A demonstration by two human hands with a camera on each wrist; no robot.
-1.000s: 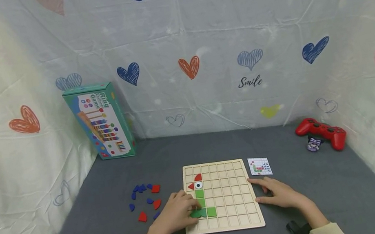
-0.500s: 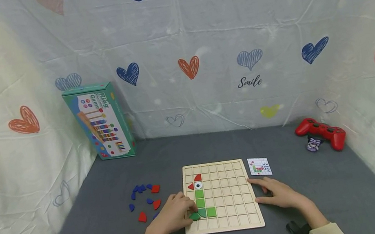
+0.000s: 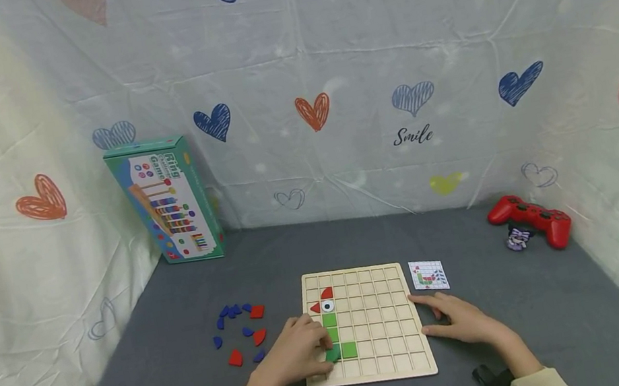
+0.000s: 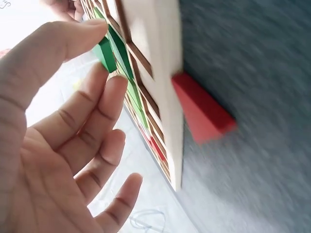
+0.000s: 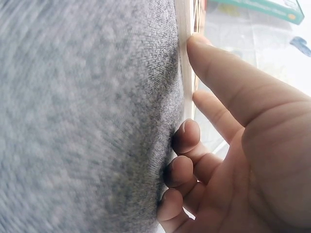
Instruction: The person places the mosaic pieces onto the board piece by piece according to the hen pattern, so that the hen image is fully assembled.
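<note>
My left hand point(image 3: 299, 350) is over the left side of the wooden grid board point(image 3: 379, 329), pinching a dark green piece point(image 4: 104, 54) between thumb and index finger. That piece is right over another dark green piece point(image 4: 120, 50) lying in the grid, left of a light green square point(image 3: 349, 349). Up the same column sit more green squares point(image 3: 329, 319), a round eye piece point(image 3: 328, 306) and red pieces point(image 3: 326, 293). My right hand point(image 3: 460, 319) touches the board's right edge with thumb and index fingertips, its other fingers bent against the cloth point(image 5: 87, 121).
Loose blue pieces point(image 3: 234, 311) and red pieces point(image 3: 235, 358) lie left of the board. A pattern card point(image 3: 429, 275) is at its right. A red game controller point(image 3: 530, 219) with a small charm point(image 3: 518, 238) lies far right. A green game box point(image 3: 166, 203) stands back left.
My left hand first drew the dark green piece a little to the left, then brought it back right, over the other dark green piece. The right hand stays at the board's edge.
</note>
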